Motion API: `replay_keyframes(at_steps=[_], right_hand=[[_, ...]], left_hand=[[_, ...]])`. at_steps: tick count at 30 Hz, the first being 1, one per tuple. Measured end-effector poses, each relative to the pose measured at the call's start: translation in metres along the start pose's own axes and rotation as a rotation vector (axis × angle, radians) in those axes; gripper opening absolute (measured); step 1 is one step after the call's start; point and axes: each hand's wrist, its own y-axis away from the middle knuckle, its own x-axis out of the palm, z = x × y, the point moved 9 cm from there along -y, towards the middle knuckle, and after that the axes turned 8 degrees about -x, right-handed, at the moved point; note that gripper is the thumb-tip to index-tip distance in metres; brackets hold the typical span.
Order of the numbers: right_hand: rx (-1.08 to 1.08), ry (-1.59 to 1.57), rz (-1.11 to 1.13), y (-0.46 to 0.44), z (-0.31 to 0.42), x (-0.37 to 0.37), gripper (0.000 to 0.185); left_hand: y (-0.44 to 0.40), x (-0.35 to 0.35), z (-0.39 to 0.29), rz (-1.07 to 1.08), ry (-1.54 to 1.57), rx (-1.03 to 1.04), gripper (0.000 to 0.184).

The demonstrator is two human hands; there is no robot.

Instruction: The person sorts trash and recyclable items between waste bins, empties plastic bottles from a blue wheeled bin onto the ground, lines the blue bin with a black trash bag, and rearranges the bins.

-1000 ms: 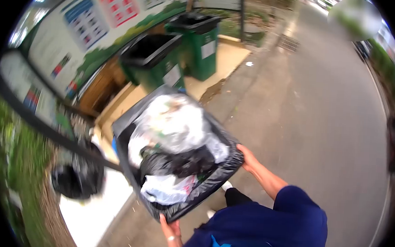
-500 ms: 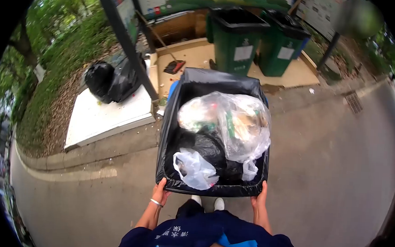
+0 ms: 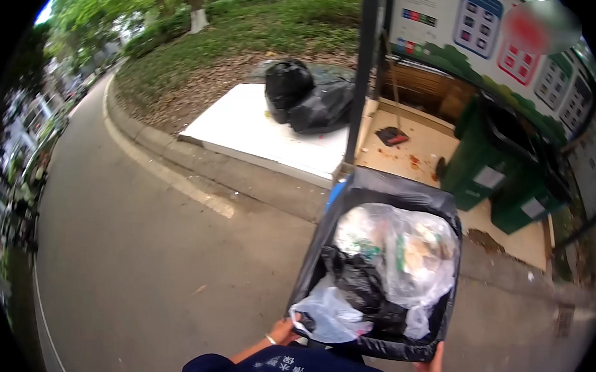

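A trash bin (image 3: 334, 194) stands in front of me, its blue side peeking out under a black liner (image 3: 407, 186) folded over the rim. Inside lie clear bags of refuse (image 3: 420, 258), a black bag (image 3: 360, 282) and a white plastic bag (image 3: 334, 318) close to me. My left hand (image 3: 283, 332) is closed on the near left corner of the rim, partly hidden by the bin. At the near right corner my right hand (image 3: 431, 366) grips the rim, its fingers mostly out of sight.
Two green wheeled bins (image 3: 473, 162) stand at right on a tiled platform (image 3: 409, 152) below an information board (image 3: 451, 32). Black garbage bags (image 3: 289, 90) lie on a white slab (image 3: 227, 120). A broom (image 3: 392, 136) leans beside a post (image 3: 363, 88). A curb (image 3: 177, 158) edges the road.
My view has swung left, so the bin, both hands and the platform appear further right and lower. Both hands keep hold of the rim.
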Motion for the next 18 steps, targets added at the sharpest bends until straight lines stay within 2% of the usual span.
replay_keyframes(at_steps=[1, 3, 4, 5, 6, 8, 9, 10, 11, 12, 13, 14, 15, 16, 17, 18], right_hand=[[0.107, 0.171, -0.051, 0.003, 0.018, 0.001, 0.067], [-0.126, 0.182, -0.077, -0.037, 0.057, -0.002, 0.067], [-0.334, 0.357, -0.141, -0.083, 0.073, -0.047, 0.065], [-0.397, 0.633, -0.269, -0.085, 0.109, -0.033, 0.061], [-0.446, 0.824, -0.261, -0.103, 0.138, -0.020, 0.057], [-0.534, 0.771, -0.202, -0.155, 0.187, 0.011, 0.050], [-0.757, 0.855, -0.210, -0.169, 0.219, 0.042, 0.048], [-0.891, 0.936, -0.132, -0.185, 0.245, 0.077, 0.047], [-0.898, 0.904, -0.099, -0.203, 0.262, 0.105, 0.044], [-0.892, 0.808, -0.063, -0.215, 0.273, 0.134, 0.043], [-0.745, 0.720, 0.041, -0.295, 0.265, 0.117, 0.046], [-0.668, 0.871, -0.006, -0.316, 0.270, 0.135, 0.051], [-0.717, 1.031, 0.032, -0.318, 0.273, 0.166, 0.054], [-0.777, 1.049, 0.015, -0.301, 0.281, 0.192, 0.057], [-0.639, 1.186, 0.028, -0.326, 0.275, 0.190, 0.063], [-0.602, 1.299, -0.082, -0.331, 0.281, 0.188, 0.067]], left_hand=[[0.010, 0.017, -0.005, -0.053, -0.026, 0.017, 0.043], [0.008, 0.043, -0.002, -0.047, -0.023, 0.091, 0.045], [0.005, 0.052, 0.004, -0.012, 0.009, 0.081, 0.045], [0.003, 0.061, 0.010, 0.022, 0.039, 0.068, 0.046], [0.007, 0.065, 0.010, 0.037, 0.034, 0.065, 0.046], [0.027, 0.071, 0.001, -0.020, -0.004, 0.070, 0.046], [0.033, 0.073, -0.004, -0.059, -0.064, 0.076, 0.046], [0.027, 0.062, -0.006, -0.148, -0.194, 0.118, 0.047], [0.033, 0.059, -0.019, -0.245, -0.279, 0.261, 0.050], [0.026, 0.031, -0.022, -0.482, -0.307, 0.535, 0.054], [0.045, 0.028, -0.036, -0.629, -0.408, 0.855, 0.053], [0.094, 0.068, -0.065, -0.692, -0.565, 1.025, 0.050], [0.122, 0.102, -0.083, -0.706, -0.705, 1.132, 0.049], [0.130, 0.132, -0.090, -0.650, -0.853, 1.146, 0.051], [0.131, 0.158, -0.092, -0.584, -1.003, 1.160, 0.053], [0.124, 0.184, -0.090, -0.496, -1.192, 1.172, 0.056]])
